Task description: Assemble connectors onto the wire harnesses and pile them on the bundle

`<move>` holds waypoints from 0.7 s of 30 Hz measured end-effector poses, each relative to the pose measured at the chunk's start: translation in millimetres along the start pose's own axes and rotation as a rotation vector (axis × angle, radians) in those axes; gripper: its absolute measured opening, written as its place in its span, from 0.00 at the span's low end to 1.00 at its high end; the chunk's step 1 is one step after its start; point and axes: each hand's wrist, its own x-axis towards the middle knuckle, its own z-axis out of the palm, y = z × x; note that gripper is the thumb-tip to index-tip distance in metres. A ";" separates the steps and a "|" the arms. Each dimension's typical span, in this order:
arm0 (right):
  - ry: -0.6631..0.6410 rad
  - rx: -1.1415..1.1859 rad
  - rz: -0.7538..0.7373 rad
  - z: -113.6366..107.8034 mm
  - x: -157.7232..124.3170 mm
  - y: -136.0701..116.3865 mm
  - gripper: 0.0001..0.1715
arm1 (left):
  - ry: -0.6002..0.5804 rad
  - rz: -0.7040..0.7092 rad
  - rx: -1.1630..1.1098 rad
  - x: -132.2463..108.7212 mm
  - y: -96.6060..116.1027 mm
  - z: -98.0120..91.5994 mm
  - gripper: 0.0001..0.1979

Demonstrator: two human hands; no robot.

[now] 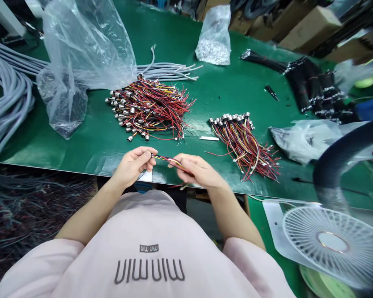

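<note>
My left hand (pixel 136 164) pinches one end of a short multicoloured wire lead (pixel 166 159) at the front edge of the green table (pixel 205 99). My right hand (pixel 195 169) grips the same lead's other end, fingers closed round the wires. Both hands hover just above the table edge, close together. A large pile of red, black and yellow wire leads with metal connectors (pixel 146 108) lies beyond my left hand. A smaller sorted bundle of the same leads (pixel 245 142) lies to the right of my right hand.
Clear plastic bags (pixel 81 54) and grey cables (pixel 6 95) fill the left side. A bag of small parts (pixel 214 41) sits at the back. Black cable bundles (pixel 313 87) and cardboard boxes lie at the far right. A white fan (pixel 332 240) stands at the lower right.
</note>
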 end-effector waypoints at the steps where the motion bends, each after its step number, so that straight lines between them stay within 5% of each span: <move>1: -0.002 -0.184 -0.025 -8.6 -6.6 -4.7 0.24 | 0.004 0.021 0.069 0.0 1.2 -3.0 0.15; 5: 0.150 -0.799 -0.111 -43.1 -31.1 -16.3 0.20 | -0.017 0.026 0.291 -1.3 -1.5 -10.7 0.12; 9: 0.246 -1.081 -0.163 -50.9 -34.3 -4.0 0.15 | -0.052 -0.023 0.325 0.0 -11.0 -6.9 0.12; 15: 0.206 -0.981 -0.374 -15.0 -7.1 29.2 0.15 | -0.136 0.060 0.403 3.5 -19.2 0.0 0.10; 21: 0.289 -0.885 -0.463 -1.5 1.1 41.0 0.14 | -0.048 0.006 0.354 4.0 -17.8 -0.9 0.16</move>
